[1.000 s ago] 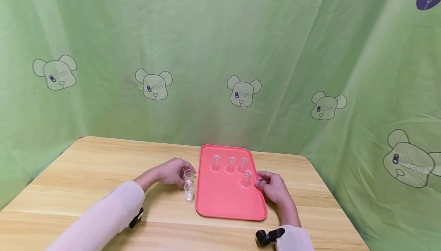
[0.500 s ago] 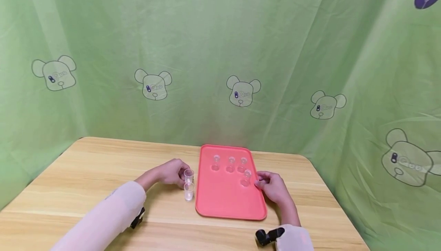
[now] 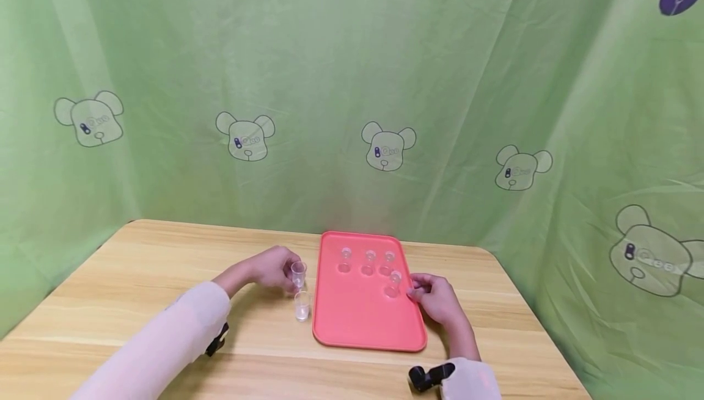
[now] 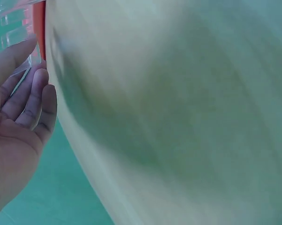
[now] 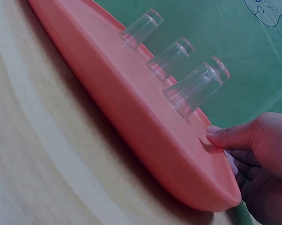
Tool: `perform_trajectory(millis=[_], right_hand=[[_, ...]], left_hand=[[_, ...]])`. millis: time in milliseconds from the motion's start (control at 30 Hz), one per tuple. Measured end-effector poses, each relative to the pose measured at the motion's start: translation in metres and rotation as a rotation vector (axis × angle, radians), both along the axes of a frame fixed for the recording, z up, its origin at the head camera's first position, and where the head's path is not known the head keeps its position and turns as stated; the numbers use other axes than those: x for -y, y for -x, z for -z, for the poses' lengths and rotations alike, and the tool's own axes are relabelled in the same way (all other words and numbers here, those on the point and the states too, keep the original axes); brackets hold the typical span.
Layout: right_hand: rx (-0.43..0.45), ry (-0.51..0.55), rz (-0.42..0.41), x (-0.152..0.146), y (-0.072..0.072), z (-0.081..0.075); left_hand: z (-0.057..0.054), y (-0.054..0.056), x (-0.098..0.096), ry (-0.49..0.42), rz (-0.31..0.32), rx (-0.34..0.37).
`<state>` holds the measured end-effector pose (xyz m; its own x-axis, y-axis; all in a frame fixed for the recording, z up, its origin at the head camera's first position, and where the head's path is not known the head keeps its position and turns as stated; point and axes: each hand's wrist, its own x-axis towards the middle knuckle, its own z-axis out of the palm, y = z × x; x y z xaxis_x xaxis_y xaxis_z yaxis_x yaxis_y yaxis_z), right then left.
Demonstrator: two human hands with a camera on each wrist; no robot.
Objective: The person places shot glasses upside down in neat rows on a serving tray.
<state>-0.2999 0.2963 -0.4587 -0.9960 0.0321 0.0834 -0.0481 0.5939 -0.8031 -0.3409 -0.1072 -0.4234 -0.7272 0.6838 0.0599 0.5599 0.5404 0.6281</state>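
One cup (image 3: pixel 299 273) is pinched in the left grip (image 3: pixel 274 267).

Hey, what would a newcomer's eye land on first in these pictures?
Probably the red tray on the wooden table, bearing four upside-down clear cups. Left of it, the left hand holds another cup; the right hand grips its right edge. Behind hangs green cloth with cartoon animal heads.

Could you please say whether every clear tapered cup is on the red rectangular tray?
No, one clear tapered cup stands on the wooden table beside the red tray.
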Motion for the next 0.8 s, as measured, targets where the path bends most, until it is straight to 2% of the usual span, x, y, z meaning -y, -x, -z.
perform_trajectory(millis=[233, 367, 633, 800], right_hand=[[0.008, 0.004, 0.0, 0.0, -0.001, 0.0], [0.005, -0.004, -0.009, -0.001, -0.001, 0.0], [0.0, -0.013, -0.001, 0.0, 0.0, -0.001], [0.008, -0.008, -0.007, 0.0, -0.001, 0.0]], left_hand=[[-0.012, 0.002, -0.006, -0.015, 0.001, -0.007], [-0.019, 0.004, -0.012, -0.012, -0.002, -0.036], [-0.033, 0.0, -0.031, -0.041, 0.016, -0.073], [-0.037, 0.0, -0.042, -0.04, 0.029, -0.097]])
